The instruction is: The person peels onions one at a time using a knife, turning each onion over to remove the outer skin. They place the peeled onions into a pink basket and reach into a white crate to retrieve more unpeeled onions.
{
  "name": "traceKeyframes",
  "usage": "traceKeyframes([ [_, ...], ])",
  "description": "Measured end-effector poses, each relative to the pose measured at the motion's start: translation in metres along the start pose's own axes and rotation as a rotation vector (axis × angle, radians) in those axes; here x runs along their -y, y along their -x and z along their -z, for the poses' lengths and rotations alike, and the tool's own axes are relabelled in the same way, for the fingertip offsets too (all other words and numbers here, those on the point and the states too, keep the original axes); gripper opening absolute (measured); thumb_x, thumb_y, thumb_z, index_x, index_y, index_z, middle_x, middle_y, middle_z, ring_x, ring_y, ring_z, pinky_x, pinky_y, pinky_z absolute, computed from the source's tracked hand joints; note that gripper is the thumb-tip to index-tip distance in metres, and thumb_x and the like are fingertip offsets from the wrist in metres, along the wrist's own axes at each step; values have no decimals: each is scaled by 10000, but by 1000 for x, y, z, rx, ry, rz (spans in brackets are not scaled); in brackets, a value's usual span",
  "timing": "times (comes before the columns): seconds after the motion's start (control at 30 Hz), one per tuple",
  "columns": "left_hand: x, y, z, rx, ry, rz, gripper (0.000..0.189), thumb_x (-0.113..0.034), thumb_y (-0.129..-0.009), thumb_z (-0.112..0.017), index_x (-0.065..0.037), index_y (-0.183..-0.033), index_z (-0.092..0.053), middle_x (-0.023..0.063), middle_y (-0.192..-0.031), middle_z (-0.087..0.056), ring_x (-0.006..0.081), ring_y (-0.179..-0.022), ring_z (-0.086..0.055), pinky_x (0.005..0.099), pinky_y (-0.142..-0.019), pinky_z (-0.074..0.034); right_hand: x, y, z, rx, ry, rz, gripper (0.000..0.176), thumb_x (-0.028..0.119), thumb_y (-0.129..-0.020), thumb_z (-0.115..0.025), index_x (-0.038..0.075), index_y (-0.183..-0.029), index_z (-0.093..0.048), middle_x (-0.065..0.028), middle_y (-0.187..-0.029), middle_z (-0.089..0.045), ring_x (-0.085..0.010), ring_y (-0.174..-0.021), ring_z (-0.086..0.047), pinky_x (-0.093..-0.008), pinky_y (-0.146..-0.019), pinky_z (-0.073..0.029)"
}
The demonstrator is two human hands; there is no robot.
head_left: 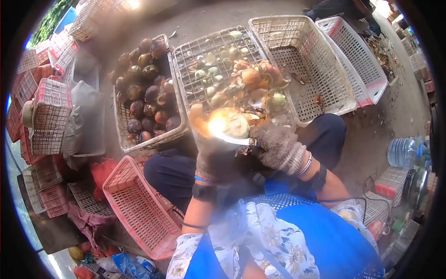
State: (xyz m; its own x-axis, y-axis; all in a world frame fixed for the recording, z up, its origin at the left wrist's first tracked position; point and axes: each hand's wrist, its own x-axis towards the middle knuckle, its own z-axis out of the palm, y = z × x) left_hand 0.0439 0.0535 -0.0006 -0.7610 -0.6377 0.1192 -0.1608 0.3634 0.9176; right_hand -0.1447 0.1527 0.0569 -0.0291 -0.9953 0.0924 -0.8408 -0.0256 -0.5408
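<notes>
Both my hands wear knitted gloves and meet in front of my lap. A pale, partly peeled round piece [236,125] sits between them, with bright glare over its left side. My left hand [209,158] is largely washed out by the glare and shadow, its fingers indistinct. My right hand [278,145] is closed round a small shiny metal tool [248,140]. Just beyond the hands, a wire-grid crate [186,60] carries peelings, small pale pieces and an orange-brown onion-like bulb [251,77]. Left of it, a crate [121,132] holds several dark round bulbs.
An empty beige crate [341,88] and a white-pink crate [371,69] stand at the right. A red crate [144,209] lies beside my left knee. Stacked crates [51,116] line the left. A large water bottle [402,152] is at the right; a person [332,8] is at the top.
</notes>
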Motion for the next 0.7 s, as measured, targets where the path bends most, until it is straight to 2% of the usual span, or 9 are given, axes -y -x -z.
traceKeyframes([
  [0.07,-9,-4,10,43,-884,-339,484,-237,-867,-646,-177,-1337,-546,80,-1340,-568,304,-1219,-550,504,-1005,-448,1,-3,4,-10,-4,96,258,150,-798,-650,40,-1027,-611,-158,-933,-634,-336,-895,-643,-428,-756,-530],
  [0.17,14,2,9,-29,-850,-235,368,-272,-877,-630,-245,-1243,-627,45,-1283,-610,288,-1164,-582,482,-954,-469,-2,-8,2,-22,-11,169,230,138,-765,-659,53,-973,-607,-145,-896,-618,-327,-868,-641,-424,-747,-530],
  [0.27,18,4,9,-49,-935,-316,403,-306,-873,-635,-267,-1273,-606,54,-1315,-588,263,-1177,-579,455,-974,-469,-1,-11,-1,-34,7,144,203,138,-753,-654,59,-933,-601,-130,-864,-606,-317,-844,-638,-414,-730,-531],
  [0.4,29,6,6,-53,-1023,-305,480,-266,-889,-648,-191,-1347,-528,57,-1338,-568,246,-1204,-565,433,-1011,-461,-13,-13,-16,-82,49,175,184,142,-767,-639,58,-926,-600,-127,-870,-612,-312,-849,-641,-409,-711,-531],
  [0.47,40,7,0,-83,-231,-82,567,-174,-904,-659,-83,-1405,-413,69,-1363,-540,242,-1231,-545,412,-1048,-447,-20,-13,-25,-131,43,216,170,139,-772,-626,52,-917,-607,-130,-868,-611,-312,-843,-643,-409,-699,-533],
  [0.5,45,6,-3,-83,-230,-83,567,-174,-904,-659,-83,-1405,-413,69,-1363,-540,242,-1231,-545,412,-1048,-447,-19,-12,-27,-131,43,216,170,139,-772,-626,52,-917,-607,-130,-868,-611,-312,-843,-643,-409,-699,-533],
  [0.57,51,5,-8,-113,-129,7,669,-111,-871,-711,-5,-1413,-334,100,-1352,-536,228,-1226,-544,381,-1057,-445,-13,-10,-29,-35,55,73,153,131,-769,-624,56,-901,-617,-135,-861,-611,-314,-838,-645,-410,-695,-534],
  [0.67,49,14,-6,-192,173,78,767,-114,-809,-782,-19,-1420,-329,121,-1341,-536,207,-1211,-552,357,-1040,-457,-5,-11,-29,-46,27,15,143,133,-763,-627,58,-886,-624,-140,-849,-612,-317,-832,-645,-412,-696,-535],
  [0.7,48,12,-2,-190,171,76,767,-114,-809,-782,-19,-1420,-329,121,-1341,-536,207,-1211,-552,357,-1040,-457,-6,-14,-33,-55,-4,37,153,134,-764,-629,56,-896,-628,-145,-845,-620,-323,-843,-650,-418,-702,-539],
])
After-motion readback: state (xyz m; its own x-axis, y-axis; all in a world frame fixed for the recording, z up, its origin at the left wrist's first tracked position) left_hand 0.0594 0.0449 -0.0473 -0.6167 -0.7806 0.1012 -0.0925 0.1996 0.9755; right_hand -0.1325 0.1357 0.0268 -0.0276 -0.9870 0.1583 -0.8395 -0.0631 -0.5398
